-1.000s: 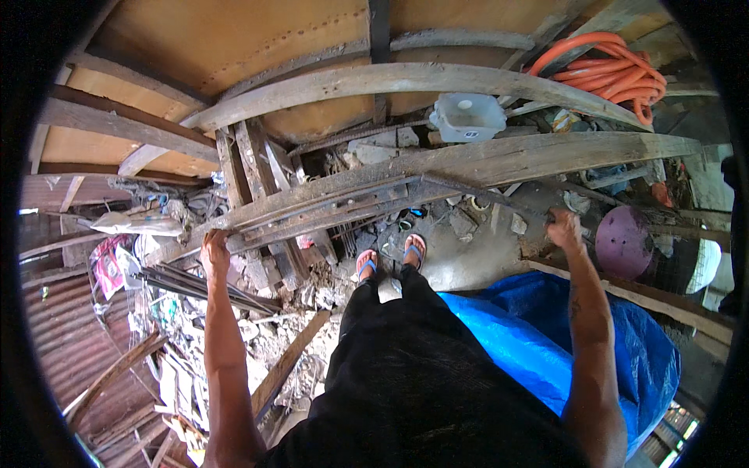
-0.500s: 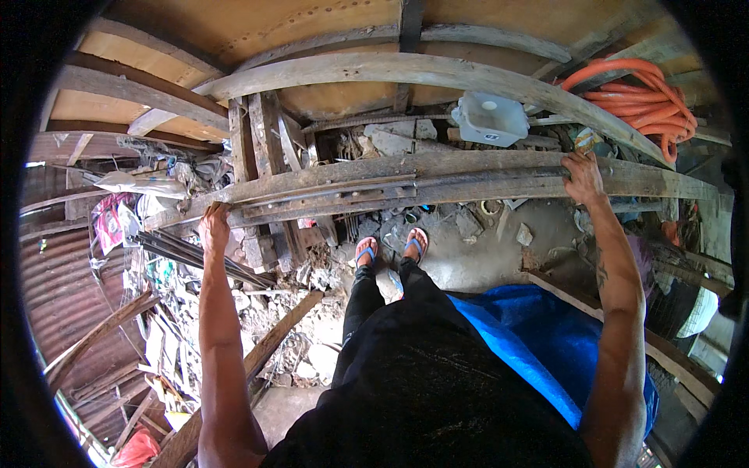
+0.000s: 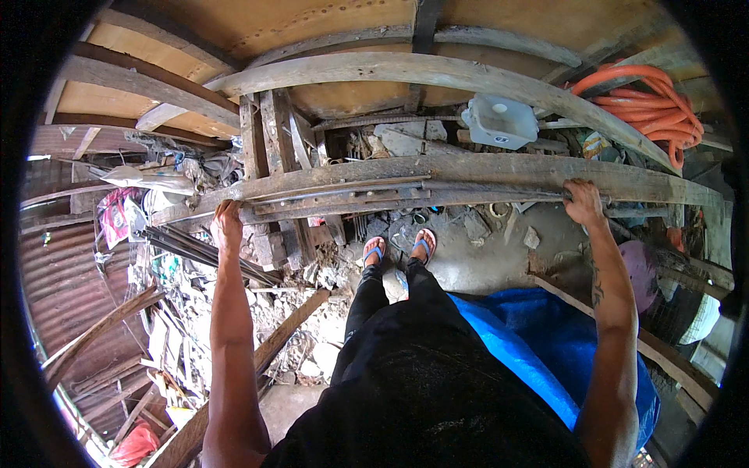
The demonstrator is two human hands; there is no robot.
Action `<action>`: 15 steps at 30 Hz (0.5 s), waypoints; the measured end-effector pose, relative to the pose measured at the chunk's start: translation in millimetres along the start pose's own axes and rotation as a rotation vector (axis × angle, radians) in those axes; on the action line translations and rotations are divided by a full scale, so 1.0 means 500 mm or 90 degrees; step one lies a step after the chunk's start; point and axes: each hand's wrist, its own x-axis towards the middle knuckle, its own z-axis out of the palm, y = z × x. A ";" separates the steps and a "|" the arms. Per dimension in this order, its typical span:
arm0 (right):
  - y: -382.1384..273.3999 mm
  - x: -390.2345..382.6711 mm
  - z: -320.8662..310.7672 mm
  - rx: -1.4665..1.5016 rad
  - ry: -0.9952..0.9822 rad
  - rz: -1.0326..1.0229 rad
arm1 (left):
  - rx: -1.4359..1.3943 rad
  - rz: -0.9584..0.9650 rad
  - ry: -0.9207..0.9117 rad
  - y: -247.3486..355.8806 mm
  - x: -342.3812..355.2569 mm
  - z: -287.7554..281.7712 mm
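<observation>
My left hand (image 3: pixel 228 220) grips a long, thin dark rod (image 3: pixel 499 189) lying along a weathered wooden beam (image 3: pixel 640 181) at waist-to-knee height. My right hand (image 3: pixel 582 201) is closed on the same rod toward its right end. Both arms are spread wide. More thin bars and strips run along the beam's face between my hands. A bundle of dark metal bars (image 3: pixel 199 253) slants below my left hand. My sandalled feet stand on the concrete floor beneath the beam, among rubble.
A translucent plastic bin (image 3: pixel 499 121) and coiled orange hose (image 3: pixel 647 117) sit beyond the beam. A blue tarp (image 3: pixel 523 335) lies at lower right, near a purple round object (image 3: pixel 636 273). Rubble, loose planks and rusty corrugated sheets (image 3: pixel 78 288) fill the left. Timber framing crosses the top.
My right hand has lifted its end of the rod up against the beam, from a lower, angled position. My left hand moved up, then slightly right. The view has shifted slightly.
</observation>
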 end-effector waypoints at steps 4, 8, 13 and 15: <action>-0.008 -0.015 0.003 0.019 0.003 0.026 | -0.007 -0.014 -0.012 -0.003 0.002 0.002; -0.011 -0.014 0.004 -0.007 0.055 0.026 | -0.023 0.000 0.001 -0.005 0.001 0.001; -0.013 -0.011 0.008 0.015 0.054 0.022 | -0.064 0.031 0.036 -0.010 0.001 0.001; -0.013 -0.014 0.010 0.013 0.047 0.030 | -0.053 0.010 0.013 -0.013 0.003 0.004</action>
